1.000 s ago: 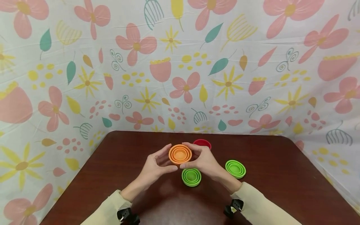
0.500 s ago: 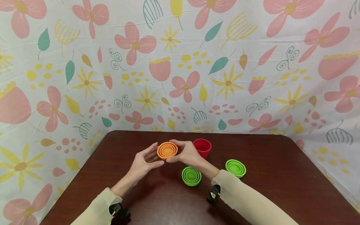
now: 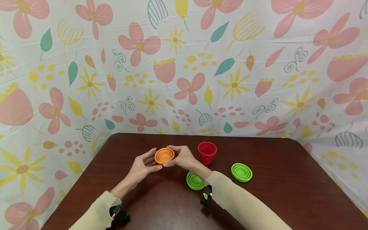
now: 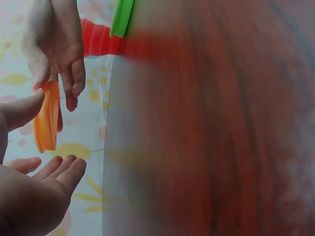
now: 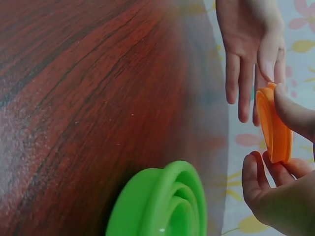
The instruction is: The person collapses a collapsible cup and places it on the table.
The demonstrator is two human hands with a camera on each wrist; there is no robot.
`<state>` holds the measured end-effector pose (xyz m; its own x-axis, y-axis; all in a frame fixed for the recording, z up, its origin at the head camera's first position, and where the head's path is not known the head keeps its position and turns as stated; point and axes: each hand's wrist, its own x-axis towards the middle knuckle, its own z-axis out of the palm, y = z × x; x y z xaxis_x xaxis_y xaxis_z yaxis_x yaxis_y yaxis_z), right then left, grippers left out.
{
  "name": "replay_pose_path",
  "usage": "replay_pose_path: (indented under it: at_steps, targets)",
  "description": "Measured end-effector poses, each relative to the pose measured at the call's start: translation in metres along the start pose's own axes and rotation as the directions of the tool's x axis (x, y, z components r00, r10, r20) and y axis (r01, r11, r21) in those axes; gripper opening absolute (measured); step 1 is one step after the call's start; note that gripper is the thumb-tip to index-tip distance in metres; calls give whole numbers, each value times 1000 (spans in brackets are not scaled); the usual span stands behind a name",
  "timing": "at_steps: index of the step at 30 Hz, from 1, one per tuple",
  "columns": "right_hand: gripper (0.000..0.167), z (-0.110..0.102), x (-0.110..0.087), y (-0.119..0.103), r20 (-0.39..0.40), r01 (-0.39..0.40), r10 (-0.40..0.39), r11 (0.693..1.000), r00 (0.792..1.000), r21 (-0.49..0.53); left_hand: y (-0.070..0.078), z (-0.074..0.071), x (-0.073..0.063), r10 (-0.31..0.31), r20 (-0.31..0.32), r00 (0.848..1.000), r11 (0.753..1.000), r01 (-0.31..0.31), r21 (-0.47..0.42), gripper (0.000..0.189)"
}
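Note:
An orange collapsible cup (image 3: 164, 155), squashed flat into rings, is held above the table between both hands. My left hand (image 3: 138, 169) holds its left side between thumb and index finger, the other fingers fairly straight. My right hand (image 3: 185, 158) grips the opposite side, and its thumb (image 5: 295, 110) lies across the cup in the right wrist view. Behind my right forearm stands a red cup (image 3: 207, 152), extended tall with ridged walls. One flattened green cup (image 3: 194, 180) lies partly hidden by the right wrist; another green cup (image 3: 241, 172) lies farther right.
The dark brown wooden table (image 3: 161, 204) reaches back to a flower-patterned cloth (image 3: 184, 64) hung behind and beside it. A black camera (image 3: 205, 196) sits on the right wrist, and another camera (image 3: 119, 214) on the left.
Both hands have moved left, carrying the orange cup with them. The red cup, formerly half hidden by my right hand, now shows in full. The green cups have stayed put.

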<state>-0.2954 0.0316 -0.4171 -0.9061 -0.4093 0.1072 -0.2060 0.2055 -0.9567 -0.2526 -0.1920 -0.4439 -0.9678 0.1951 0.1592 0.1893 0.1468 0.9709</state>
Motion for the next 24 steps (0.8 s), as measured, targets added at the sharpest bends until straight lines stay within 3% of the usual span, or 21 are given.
replay_pose_path:
  at_steps: [17, 24]
  targets:
    - [74, 12, 6, 12, -10, -74, 73, 993, 997, -89, 1, -8, 1, -48, 51, 998, 996, 44, 78, 88]
    - [74, 12, 13, 15, -31, -135, 132, 981, 991, -138, 3, -7, 0, -64, 24, 998, 987, 60, 147, 86]
